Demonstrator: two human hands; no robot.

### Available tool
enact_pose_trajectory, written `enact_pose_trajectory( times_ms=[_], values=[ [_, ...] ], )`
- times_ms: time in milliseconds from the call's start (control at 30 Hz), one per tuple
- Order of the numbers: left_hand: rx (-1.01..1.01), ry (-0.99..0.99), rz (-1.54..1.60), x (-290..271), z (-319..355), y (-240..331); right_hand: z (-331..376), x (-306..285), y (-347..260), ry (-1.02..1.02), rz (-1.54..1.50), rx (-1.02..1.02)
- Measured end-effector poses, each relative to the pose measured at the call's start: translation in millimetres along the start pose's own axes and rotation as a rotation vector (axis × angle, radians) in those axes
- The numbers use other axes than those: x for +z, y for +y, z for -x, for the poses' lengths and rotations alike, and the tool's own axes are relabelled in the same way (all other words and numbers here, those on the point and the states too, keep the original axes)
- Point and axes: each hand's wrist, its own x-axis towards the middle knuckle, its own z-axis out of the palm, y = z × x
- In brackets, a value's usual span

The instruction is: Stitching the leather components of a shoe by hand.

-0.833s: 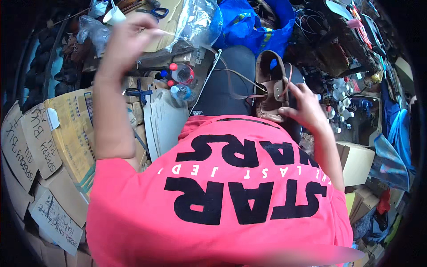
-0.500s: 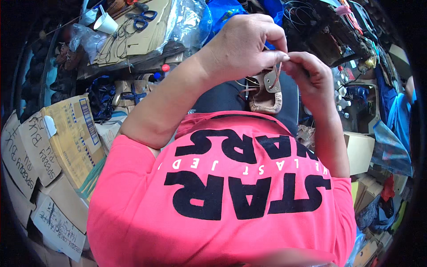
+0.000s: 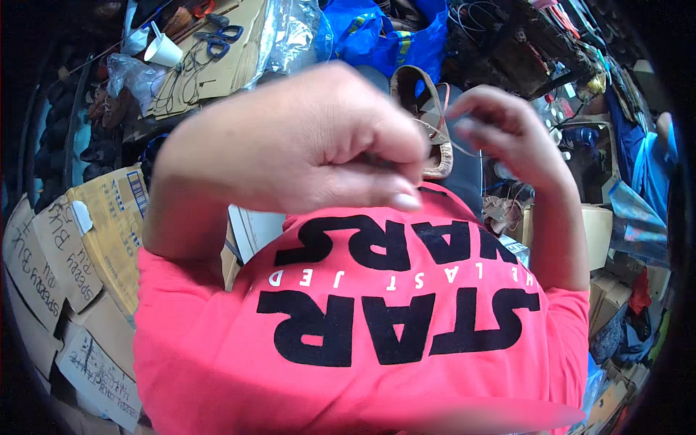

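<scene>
A tan leather shoe [image 3: 440, 159] with a pale stitched toe and loose laces rests on my lap, partly behind my hands. My left hand [image 3: 312, 145] is close in front of the shoe, blurred, its thumb and fingers pinched together; what they hold is hidden. To the right of the shoe, my right hand [image 3: 511, 130] is raised with fingers curled in. A brown lace [image 3: 445, 98] loops up from the shoe close to those fingertips. A thin pale strand also runs across the shoe toward this hand. Whether the fingertips grip either is too smeared to make out.
Cardboard sheets with blue-handled scissors [image 3: 220, 41] and a white cup [image 3: 164, 49] lie at the far left. A blue bag [image 3: 384, 36] sits beyond the shoe. Flattened cartons [image 3: 109, 225] stand at left. On the right are a cardboard box [image 3: 596, 235] and small bottles.
My hands, together above the shoe before, have moved apart. The left came back toward my chest and left; the right shifted slightly right. More of the shoe's opening shows.
</scene>
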Motion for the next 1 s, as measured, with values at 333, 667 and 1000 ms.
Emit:
enact_pose_trajectory(
  times_ms=[333,667,1000],
  values=[
    [0.150,0.274,0.364,-16.0,-43.1,-4.0,64.8,-23.1,-39.0,0.121,1.064,-0.280],
    [0.129,0.437,0.202,44.0,-108.5,-58.5,55.3,-12.6,-10.4,0.730,1.161,-0.711],
    [0.061,0.782,0.911,3.7,31.4,-131.3,53.7,-10.3,47.8,0.690,0.099,-0.516]
  ],
)
